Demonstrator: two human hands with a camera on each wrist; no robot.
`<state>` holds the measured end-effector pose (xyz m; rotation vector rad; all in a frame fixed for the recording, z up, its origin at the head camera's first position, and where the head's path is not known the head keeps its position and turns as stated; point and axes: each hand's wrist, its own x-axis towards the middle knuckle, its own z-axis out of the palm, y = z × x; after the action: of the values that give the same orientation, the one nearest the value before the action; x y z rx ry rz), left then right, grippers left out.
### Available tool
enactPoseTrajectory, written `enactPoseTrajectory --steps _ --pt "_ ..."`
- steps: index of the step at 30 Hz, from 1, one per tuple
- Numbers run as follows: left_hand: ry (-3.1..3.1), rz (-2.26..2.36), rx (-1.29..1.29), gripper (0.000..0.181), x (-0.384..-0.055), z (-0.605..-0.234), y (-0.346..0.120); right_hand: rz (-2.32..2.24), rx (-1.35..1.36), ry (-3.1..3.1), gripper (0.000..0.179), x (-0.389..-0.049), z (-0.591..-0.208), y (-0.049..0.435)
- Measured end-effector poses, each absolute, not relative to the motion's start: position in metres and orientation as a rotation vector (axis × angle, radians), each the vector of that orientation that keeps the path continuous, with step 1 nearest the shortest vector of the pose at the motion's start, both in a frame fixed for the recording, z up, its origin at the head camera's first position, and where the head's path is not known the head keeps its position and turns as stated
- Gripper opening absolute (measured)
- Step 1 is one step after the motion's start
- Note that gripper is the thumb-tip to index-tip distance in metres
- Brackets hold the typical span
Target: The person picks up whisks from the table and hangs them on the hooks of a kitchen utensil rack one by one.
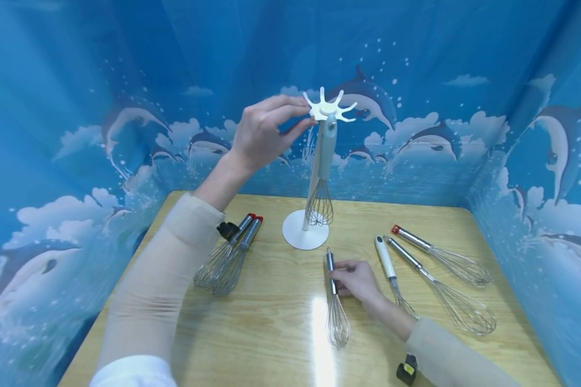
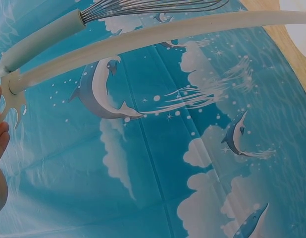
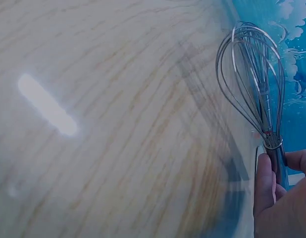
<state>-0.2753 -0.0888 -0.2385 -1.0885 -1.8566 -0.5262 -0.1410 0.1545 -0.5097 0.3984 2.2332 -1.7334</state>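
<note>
My left hand (image 1: 270, 126) pinches the edge of the hooked top of a white utensil stand (image 1: 328, 109). A whisk with a pale grey handle (image 1: 326, 153) hangs from one of the stand's hooks, wires downward; the left wrist view shows its pale handle (image 2: 44, 42) beside the pole (image 2: 143, 43). In front of the stand's round base (image 1: 296, 236), my right hand (image 1: 358, 278) grips a steel whisk (image 1: 338, 325) by its handle, close over the table. In the right wrist view, thumb and fingers hold the handle just below the wire loops (image 3: 252, 74).
Two steel whisks with red ends (image 1: 229, 263) lie together at the left. On the right lie a white-handled whisk (image 1: 386, 258), a long steel whisk (image 1: 457, 301) and a red-ended whisk (image 1: 445, 258). Blue dolphin-print curtains (image 1: 198, 54) surround the wooden table (image 1: 252, 333).
</note>
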Motion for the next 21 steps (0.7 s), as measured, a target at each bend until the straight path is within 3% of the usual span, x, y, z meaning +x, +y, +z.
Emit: enactPoseTrajectory --steps 21 --pt "-1.857 -0.532 -1.097 0.025 -0.274 -0.237 -0.088 -1.980 0.261 2.213 0.044 -0.140 -0.465 0.169"
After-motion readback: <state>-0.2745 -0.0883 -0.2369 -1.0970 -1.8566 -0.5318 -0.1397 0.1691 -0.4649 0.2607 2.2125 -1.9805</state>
